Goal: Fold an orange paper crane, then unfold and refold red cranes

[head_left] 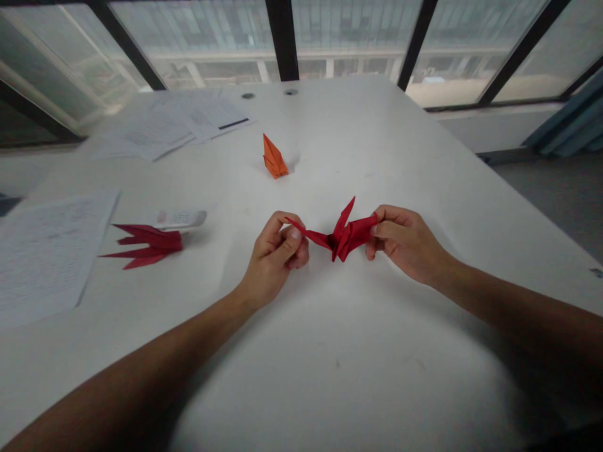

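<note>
Between my two hands, over the white table, is a red origami crane (346, 236). My left hand (277, 254) pinches its long thin point between thumb and fingers. On the other side, my right hand (402, 238) is closed on the broad folded flap. Another narrow point sticks up from the crane's middle, touched by neither hand. To the left, a second red folded paper piece (153, 243) lies with several pointed ends facing left. Farther back stands a small orange folded paper piece (274, 158), apart from both hands.
The white table (339, 358) reaches back to the windows. Printed sheets (164, 129) overlap at the back left, and more paper (44, 263) lies at the left edge. A whitish, printed flat item (183, 218) is behind the red folded piece. A curtain (570, 122) hangs at right.
</note>
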The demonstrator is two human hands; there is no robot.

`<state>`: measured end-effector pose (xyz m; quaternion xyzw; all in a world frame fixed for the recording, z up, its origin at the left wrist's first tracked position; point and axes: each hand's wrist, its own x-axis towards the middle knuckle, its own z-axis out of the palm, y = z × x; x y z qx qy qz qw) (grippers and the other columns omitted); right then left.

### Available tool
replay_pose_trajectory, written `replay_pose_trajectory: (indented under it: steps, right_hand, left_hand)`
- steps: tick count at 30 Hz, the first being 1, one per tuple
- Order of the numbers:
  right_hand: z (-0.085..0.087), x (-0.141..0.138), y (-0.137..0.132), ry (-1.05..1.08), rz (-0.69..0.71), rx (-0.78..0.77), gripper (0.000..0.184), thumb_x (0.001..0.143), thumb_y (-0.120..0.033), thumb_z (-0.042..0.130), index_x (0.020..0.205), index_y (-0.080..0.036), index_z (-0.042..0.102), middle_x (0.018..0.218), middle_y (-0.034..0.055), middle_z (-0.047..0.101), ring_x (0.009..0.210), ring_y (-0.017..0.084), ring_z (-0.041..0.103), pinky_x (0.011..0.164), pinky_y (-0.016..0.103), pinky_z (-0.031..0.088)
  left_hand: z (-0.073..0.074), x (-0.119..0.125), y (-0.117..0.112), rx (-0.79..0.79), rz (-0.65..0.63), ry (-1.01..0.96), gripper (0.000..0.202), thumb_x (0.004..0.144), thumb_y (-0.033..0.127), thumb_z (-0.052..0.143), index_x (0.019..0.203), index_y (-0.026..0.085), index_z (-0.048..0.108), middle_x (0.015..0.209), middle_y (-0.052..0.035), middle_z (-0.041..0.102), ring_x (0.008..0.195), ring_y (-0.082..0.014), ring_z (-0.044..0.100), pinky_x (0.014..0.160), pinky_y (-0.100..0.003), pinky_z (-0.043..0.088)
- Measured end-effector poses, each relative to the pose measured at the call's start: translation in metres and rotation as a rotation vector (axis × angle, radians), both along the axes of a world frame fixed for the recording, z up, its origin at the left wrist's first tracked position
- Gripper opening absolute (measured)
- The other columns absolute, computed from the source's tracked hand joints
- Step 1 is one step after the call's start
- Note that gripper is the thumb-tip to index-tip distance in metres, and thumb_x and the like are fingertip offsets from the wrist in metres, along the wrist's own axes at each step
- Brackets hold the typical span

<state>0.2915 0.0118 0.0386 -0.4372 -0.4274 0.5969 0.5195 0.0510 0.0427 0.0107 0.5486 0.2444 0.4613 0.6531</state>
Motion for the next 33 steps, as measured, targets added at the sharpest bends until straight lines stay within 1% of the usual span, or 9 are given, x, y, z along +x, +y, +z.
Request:
replay_pose_trajectory:
  steps: [3,5,8,10,13,16,20,26,33]
  right_hand:
    - [0.000,0.001,0.002,0.065,-0.032,-0.012,0.014,0.074,-0.013,0.063,0.066,-0.021,0.054,0.059,-0.0033,0.062,0.047,0.013,0.060,0.051,0.029,0.048]
    - [-0.002,0.002,0.002,0.067,-0.037,0.017,0.014,0.076,-0.013,0.061,0.067,-0.021,0.054,0.062,-0.0024,0.064,0.049,0.014,0.060,0.052,0.029,0.047]
    - [-0.007,0.003,0.001,0.007,-0.016,0.088,0.014,0.082,-0.016,0.063,0.071,-0.022,0.057,0.066,-0.0015,0.067,0.054,0.014,0.061,0.055,0.030,0.048]
    - [-0.010,0.003,0.000,-0.060,-0.005,0.126,0.013,0.083,-0.018,0.067,0.072,-0.021,0.060,0.068,-0.0009,0.069,0.057,0.014,0.062,0.058,0.030,0.049]
    - [-0.013,0.002,0.000,-0.096,-0.017,0.109,0.012,0.079,-0.017,0.070,0.072,-0.021,0.061,0.064,-0.0007,0.069,0.057,0.015,0.062,0.058,0.030,0.049]
    - [-0.015,0.002,0.002,-0.019,-0.030,0.016,0.018,0.073,-0.015,0.071,0.066,-0.022,0.056,0.057,-0.0015,0.066,0.051,0.014,0.059,0.053,0.029,0.046]
    - [-0.018,0.007,0.008,0.039,0.041,-0.100,0.024,0.072,-0.014,0.070,0.059,-0.021,0.051,0.053,-0.0004,0.064,0.051,0.015,0.060,0.052,0.029,0.044]
    - [-0.021,0.013,0.015,0.094,0.033,-0.147,0.025,0.079,-0.027,0.075,0.062,-0.020,0.058,0.064,0.0007,0.064,0.057,0.016,0.062,0.057,0.032,0.048]
    - [-0.030,0.015,0.018,0.023,-0.011,-0.087,0.022,0.081,-0.027,0.077,0.064,-0.018,0.066,0.072,0.0036,0.066,0.063,0.016,0.062,0.061,0.032,0.048]
  left_hand:
    - [0.003,-0.001,0.000,-0.135,-0.018,-0.027,0.018,0.097,0.035,0.065,0.095,0.023,0.052,0.070,0.0021,0.065,0.054,-0.0088,0.049,0.052,-0.020,0.035]
    - [0.003,-0.003,-0.002,-0.144,-0.044,-0.008,0.020,0.095,0.037,0.067,0.092,0.020,0.056,0.074,-0.0024,0.071,0.059,-0.0114,0.057,0.055,-0.022,0.041]
    - [0.000,-0.005,-0.004,-0.087,-0.054,0.046,0.032,0.096,0.050,0.061,0.091,0.018,0.060,0.076,-0.0063,0.072,0.067,-0.0157,0.064,0.061,-0.027,0.048]
    - [0.001,-0.004,-0.006,-0.041,-0.009,0.124,0.035,0.094,0.053,0.064,0.091,0.018,0.059,0.074,-0.0048,0.070,0.067,-0.0155,0.063,0.061,-0.027,0.049]
    - [0.005,0.001,-0.008,-0.018,0.136,0.318,0.027,0.085,0.033,0.077,0.085,0.019,0.054,0.069,0.0010,0.065,0.060,-0.0109,0.058,0.055,-0.022,0.045]
    - [0.008,0.005,-0.005,-0.022,0.238,0.384,0.023,0.083,0.020,0.075,0.090,0.019,0.053,0.068,0.0043,0.062,0.055,-0.0080,0.053,0.052,-0.020,0.042]
    - [0.002,0.004,0.001,-0.054,0.258,0.286,0.024,0.086,0.020,0.070,0.103,0.022,0.054,0.067,0.0060,0.060,0.056,-0.0097,0.055,0.052,-0.021,0.044]
    - [-0.006,0.001,0.010,-0.078,0.315,0.195,0.021,0.089,0.024,0.066,0.105,0.022,0.054,0.069,0.0056,0.060,0.056,-0.0096,0.056,0.052,-0.022,0.043]
    - [0.002,0.000,0.010,0.008,0.462,0.391,0.017,0.091,0.022,0.062,0.101,0.023,0.049,0.064,0.0066,0.060,0.049,-0.0085,0.054,0.046,-0.018,0.040]
